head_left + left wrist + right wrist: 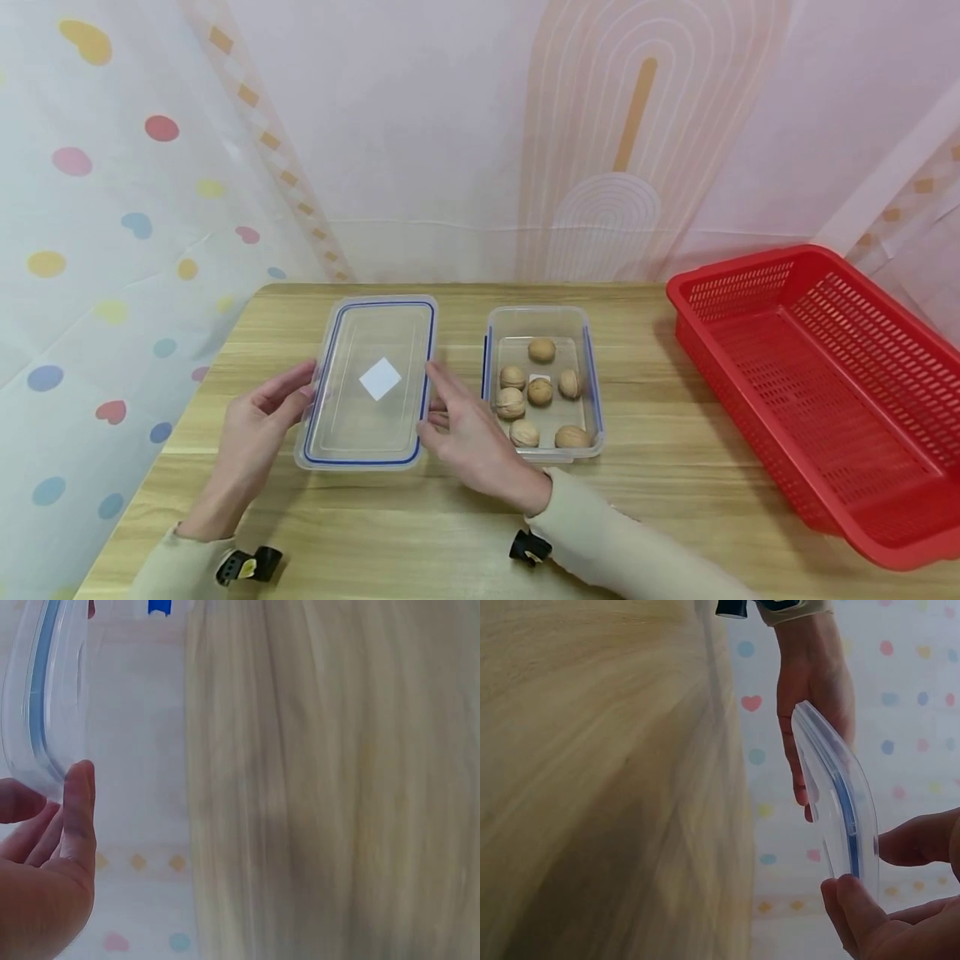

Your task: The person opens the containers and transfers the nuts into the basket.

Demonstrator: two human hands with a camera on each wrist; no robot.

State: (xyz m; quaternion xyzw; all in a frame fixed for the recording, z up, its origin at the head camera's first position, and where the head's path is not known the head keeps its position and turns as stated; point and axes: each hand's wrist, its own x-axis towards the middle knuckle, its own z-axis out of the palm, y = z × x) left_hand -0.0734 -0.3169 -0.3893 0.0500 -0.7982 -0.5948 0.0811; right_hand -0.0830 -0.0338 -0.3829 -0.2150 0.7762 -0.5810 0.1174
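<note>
Nearest, cream sleeves with a soft, matte look cover both forearms, and small black devices sit at the wrists. Below runs the desk, pale yellowish wood with long streaky grain.

The left hand pinches the left edge of a lid, its fingers bent and the thumb on the other face. The right hand pinches the opposite edge likewise, thumb and fingers on either side of the rim. The lid is thin, clear plastic, a rounded rectangle with a blue line running inside its border and a white square label set like a diamond; both hands hold it up off the desk, tilted.

Just to the right stands an uncovered clear plastic box, rectangular with rounded corners and blue strips along its sides. Seven walnuts, tan, roundish and wrinkled, lie scattered on its floor.

Well apart at the far right, a red plastic basket shows slotted, lattice-like walls. Behind everything hangs a pale printed cloth, slightly creased, with arches and coloured dots.
</note>
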